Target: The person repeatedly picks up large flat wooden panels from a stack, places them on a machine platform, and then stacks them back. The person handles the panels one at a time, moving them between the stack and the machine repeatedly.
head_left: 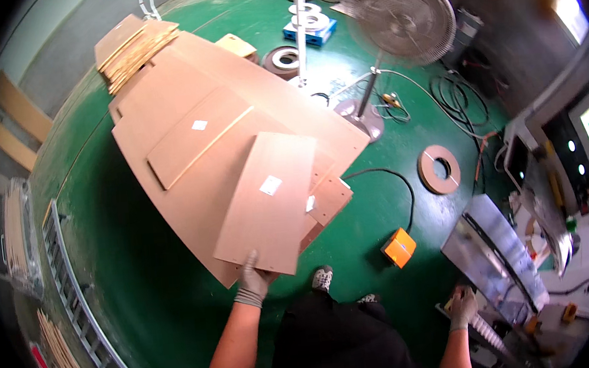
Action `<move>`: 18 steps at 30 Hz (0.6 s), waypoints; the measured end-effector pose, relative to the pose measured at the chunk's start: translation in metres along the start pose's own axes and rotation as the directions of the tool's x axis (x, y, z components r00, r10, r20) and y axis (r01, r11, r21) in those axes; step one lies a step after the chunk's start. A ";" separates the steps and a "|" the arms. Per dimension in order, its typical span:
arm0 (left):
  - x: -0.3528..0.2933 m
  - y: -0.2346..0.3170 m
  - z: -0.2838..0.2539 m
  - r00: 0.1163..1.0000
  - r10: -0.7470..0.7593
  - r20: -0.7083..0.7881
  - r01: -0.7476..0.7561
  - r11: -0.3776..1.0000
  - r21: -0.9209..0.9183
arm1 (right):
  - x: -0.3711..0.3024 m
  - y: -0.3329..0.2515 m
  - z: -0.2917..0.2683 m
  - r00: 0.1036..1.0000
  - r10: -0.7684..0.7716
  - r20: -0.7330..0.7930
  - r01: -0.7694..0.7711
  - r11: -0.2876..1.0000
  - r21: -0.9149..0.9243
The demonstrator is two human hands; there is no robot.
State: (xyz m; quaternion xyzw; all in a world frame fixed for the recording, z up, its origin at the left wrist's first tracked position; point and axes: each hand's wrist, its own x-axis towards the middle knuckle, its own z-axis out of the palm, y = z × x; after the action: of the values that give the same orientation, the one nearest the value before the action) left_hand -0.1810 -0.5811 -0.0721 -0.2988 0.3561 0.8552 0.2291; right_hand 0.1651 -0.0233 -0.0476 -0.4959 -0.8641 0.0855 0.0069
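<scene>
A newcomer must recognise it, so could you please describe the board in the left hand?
Find the big pile of flat brown boards. Over its near end is a rectangular board with a white label, the only one gripped by the gloved left hand.

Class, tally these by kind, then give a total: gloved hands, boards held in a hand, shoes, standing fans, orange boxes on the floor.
Gloved hands: 2
Held boards: 1
Shoes: 2
Standing fans: 1
Orange boxes: 1
Total: 7
</scene>
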 end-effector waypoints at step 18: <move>-0.005 0.133 0.039 0.894 -0.069 0.442 -0.116 0.919 0.377 | -0.016 -0.098 -0.075 0.965 -0.045 0.257 -0.260 -0.086 0.962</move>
State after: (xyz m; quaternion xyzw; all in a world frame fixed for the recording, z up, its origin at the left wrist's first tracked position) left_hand -0.2711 -0.6382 0.0158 -0.0376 0.4621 0.8142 0.3495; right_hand 0.0965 -0.0743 0.0428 -0.3868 -0.4755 0.7421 0.2710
